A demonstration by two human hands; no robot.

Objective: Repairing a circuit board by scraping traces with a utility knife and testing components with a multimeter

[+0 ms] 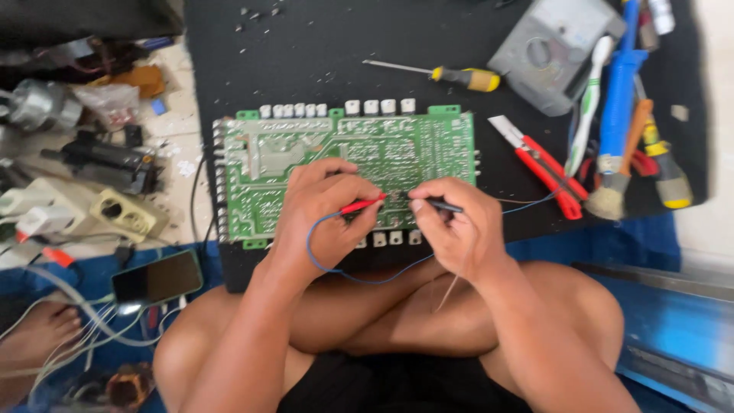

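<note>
Overhead view of a person seated cross-legged at a green circuit board (348, 164) lying solder-side up on a black mat (321, 46). The left hand (321, 210) pinches a red probe (361, 204) and the right hand (455, 222) a black probe (437, 203), fingers closed round each. Both tips meet the board near the middle of its near edge, close together; the exact pads touched cannot be made out. Blue lead wire (336, 269) loops from the probes below the board. Probing appears under way, and much of the board lies untouched by the tips. Beyond the board's far edge lies a yellow-handled screwdriver (459, 76); to its right, red pliers (547, 164) and a grey multimeter (554, 50).
</note>
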